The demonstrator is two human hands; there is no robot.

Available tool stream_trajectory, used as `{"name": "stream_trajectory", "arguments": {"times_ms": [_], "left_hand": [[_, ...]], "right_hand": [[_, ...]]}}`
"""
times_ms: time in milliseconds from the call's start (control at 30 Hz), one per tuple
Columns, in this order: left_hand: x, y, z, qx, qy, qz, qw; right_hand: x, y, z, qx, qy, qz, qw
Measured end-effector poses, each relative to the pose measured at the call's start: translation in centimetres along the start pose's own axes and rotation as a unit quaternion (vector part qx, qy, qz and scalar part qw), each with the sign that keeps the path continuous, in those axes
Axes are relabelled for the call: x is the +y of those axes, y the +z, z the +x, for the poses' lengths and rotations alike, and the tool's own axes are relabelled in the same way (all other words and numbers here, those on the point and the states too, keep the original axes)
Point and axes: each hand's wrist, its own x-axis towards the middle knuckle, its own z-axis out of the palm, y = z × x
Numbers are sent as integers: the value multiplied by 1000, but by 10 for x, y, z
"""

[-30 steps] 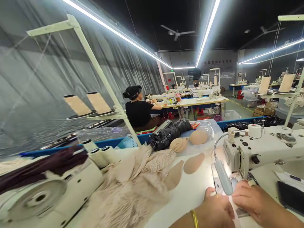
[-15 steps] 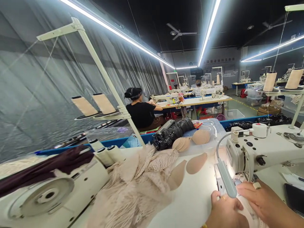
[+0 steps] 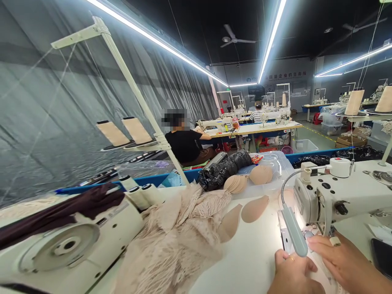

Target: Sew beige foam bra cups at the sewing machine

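At the lower right, my left hand is closed, thumb and fingers pressed together on beige fabric just below the sewing machine's lit needle area. My right hand lies on the same fabric beside the presser foot, fingers bent and pressed together. The white sewing machine stands above both hands. A grey lamp on a flexible neck hides part of the stitching spot. Two beige cup pieces lie on the table to the left, next to a heap of beige lace.
A second machine with dark cloth fills the lower left. Thread cones stand on a slanted stand. A plastic box lid, black bag and stacked cups lie behind. A person in black sits beyond.
The view has shifted slightly, so the surroundings appear a little to the right. Both hands stay at the fabric in nearly the same pose.
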Motion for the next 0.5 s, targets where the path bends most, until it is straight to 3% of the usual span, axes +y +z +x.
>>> {"name": "stream_trajectory", "arguments": {"times_ms": [133, 300, 400, 500], "left_hand": [[4, -9, 0, -16, -48, 3, 999], [3, -27, -1, -39, -85, -12, 996], [-5, -37, -4, -34, -53, -27, 998], [-15, -53, -10, -33, 21, -29, 999]], "right_hand": [[2, -6, 2, -14, -42, -11, 999], [0, -3, 0, -9, -33, -19, 999], [0, 6, -2, -7, -2, -15, 1000], [2, 14, -5, 1, -1, -20, 1000]]}}
